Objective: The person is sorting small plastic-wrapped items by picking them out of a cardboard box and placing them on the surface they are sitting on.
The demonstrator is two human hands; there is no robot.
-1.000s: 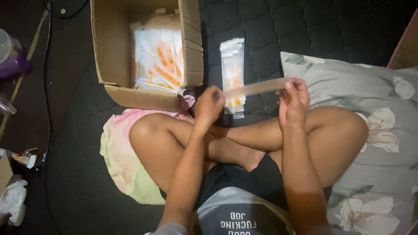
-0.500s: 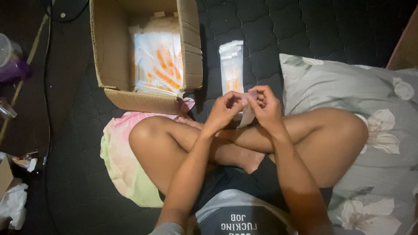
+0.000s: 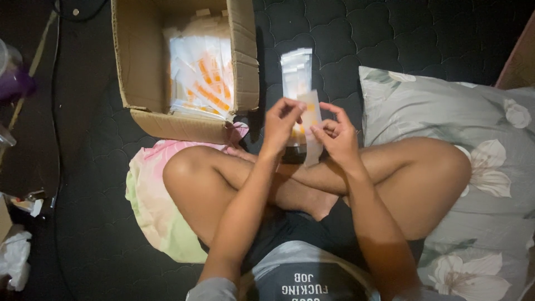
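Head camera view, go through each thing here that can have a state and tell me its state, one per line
Cardboard box: open, flaps up, holding clear packets.
Clear packet: upright, pinched between both hands.
Left hand: gripping the packet's edge.
Right hand: gripping the packet.
Packet stack: lying flat on the mattress.

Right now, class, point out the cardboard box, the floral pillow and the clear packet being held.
cardboard box [image 3: 140, 61]: head view, left inner wall.
floral pillow [image 3: 423, 103]: head view, upper face.
clear packet [image 3: 312, 114]: head view, middle strip.

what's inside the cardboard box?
The box holds a stack of clear packets with orange contents, leaning against its right wall. Whatever lies beneath the stack is covered.
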